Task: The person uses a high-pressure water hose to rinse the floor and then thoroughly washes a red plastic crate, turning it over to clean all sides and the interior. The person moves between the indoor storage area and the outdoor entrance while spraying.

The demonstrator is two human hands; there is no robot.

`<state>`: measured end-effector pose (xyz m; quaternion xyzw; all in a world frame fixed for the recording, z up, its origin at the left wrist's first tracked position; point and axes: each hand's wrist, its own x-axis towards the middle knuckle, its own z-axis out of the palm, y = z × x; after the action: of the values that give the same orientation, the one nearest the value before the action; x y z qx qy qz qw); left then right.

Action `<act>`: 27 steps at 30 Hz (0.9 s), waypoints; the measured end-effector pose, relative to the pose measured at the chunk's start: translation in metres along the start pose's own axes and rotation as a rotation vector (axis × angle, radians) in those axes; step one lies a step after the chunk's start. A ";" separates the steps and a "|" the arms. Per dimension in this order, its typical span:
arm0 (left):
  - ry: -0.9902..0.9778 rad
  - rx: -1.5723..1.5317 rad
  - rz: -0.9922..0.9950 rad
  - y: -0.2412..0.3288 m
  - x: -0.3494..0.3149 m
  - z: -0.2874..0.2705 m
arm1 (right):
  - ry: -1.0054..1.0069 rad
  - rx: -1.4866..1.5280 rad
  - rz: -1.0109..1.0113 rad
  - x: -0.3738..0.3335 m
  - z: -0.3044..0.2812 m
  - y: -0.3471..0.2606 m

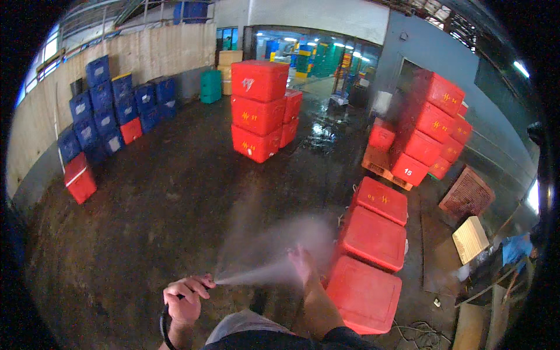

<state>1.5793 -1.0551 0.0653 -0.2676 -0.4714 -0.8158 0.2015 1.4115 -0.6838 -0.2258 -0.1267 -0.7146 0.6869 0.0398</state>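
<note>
Lower left of centre, my left hand (185,297) is closed around the end of a black hose (165,331). A fan of water spray (268,275) shoots from it toward the right. My right hand (301,265) reaches forward into the mist with fingers stretched out, holding nothing I can see; the spray blurs its outline. Just right of that hand, lidded red plastic boxes stand in a row: a near one (364,294), a middle one (373,239) and a far one (382,200).
Red boxes are stacked ahead (256,111) and on a pallet (382,165) at right. Blue boxes (102,111) line the left wall, with a red box (80,178) nearby. A brown grate (466,192), cream box (470,239) and loose cable (423,335) lie right. The dark floor (146,233) is wet.
</note>
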 end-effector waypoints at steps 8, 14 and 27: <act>-0.169 -0.165 -0.217 -0.183 0.163 0.011 | 0.243 0.135 0.272 0.122 -0.095 -0.022; -0.257 -0.319 -0.258 -0.316 0.269 0.034 | 0.321 0.220 0.269 0.258 -0.129 -0.021; -0.064 0.083 0.050 -0.507 0.496 0.092 | -0.159 0.097 0.142 0.614 -0.125 -0.165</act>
<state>0.9227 -0.7713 0.0785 -0.2968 -0.5043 -0.7812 0.2177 0.8268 -0.4220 -0.1271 -0.1198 -0.6708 0.7295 -0.0596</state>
